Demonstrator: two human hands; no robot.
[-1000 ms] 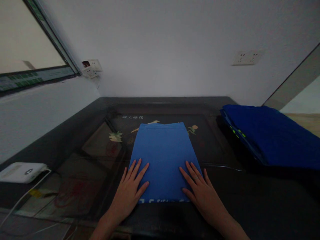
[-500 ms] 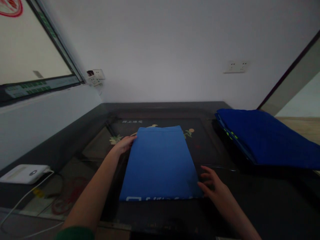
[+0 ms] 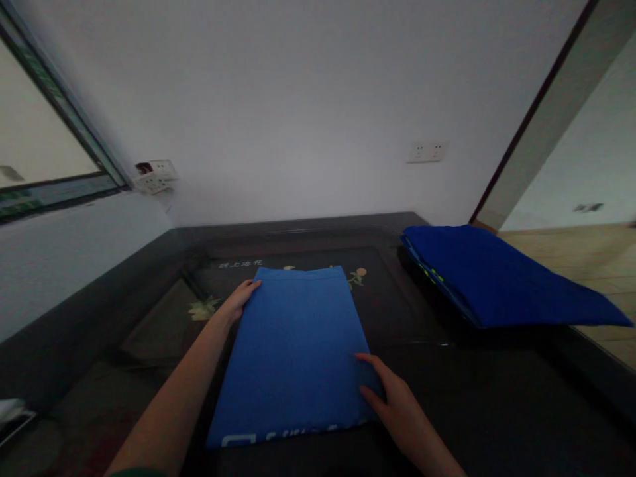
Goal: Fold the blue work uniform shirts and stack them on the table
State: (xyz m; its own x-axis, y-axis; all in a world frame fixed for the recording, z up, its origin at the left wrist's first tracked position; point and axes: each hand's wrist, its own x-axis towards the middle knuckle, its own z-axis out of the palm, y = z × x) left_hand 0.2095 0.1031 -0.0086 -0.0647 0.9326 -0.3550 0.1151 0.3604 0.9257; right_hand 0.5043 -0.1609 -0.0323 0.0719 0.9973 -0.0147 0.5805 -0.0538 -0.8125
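A flat, folded blue cloth (image 3: 295, 351) lies lengthwise on the dark table (image 3: 437, 411). White print shows along its near edge and a seam crosses its far end. At the cloth's upper left edge is my left hand (image 3: 241, 297), fingers stretched toward it and fingertips touching the edge; part of the fingers is hidden. My right hand (image 3: 392, 391) rests at the lower right edge, with thumb and forefinger spread apart over the fabric.
To the right lies a stack of darker blue cloth (image 3: 501, 278) with yellow-green marks along its side. A white device (image 3: 12, 414) is at the left edge. Behind the table stands a white wall with a socket plate (image 3: 427, 152).
The view has shifted right, so things sit further left in it. My right hand has moved from beside the cloth's right edge onto it. My left hand stays by the upper left edge.
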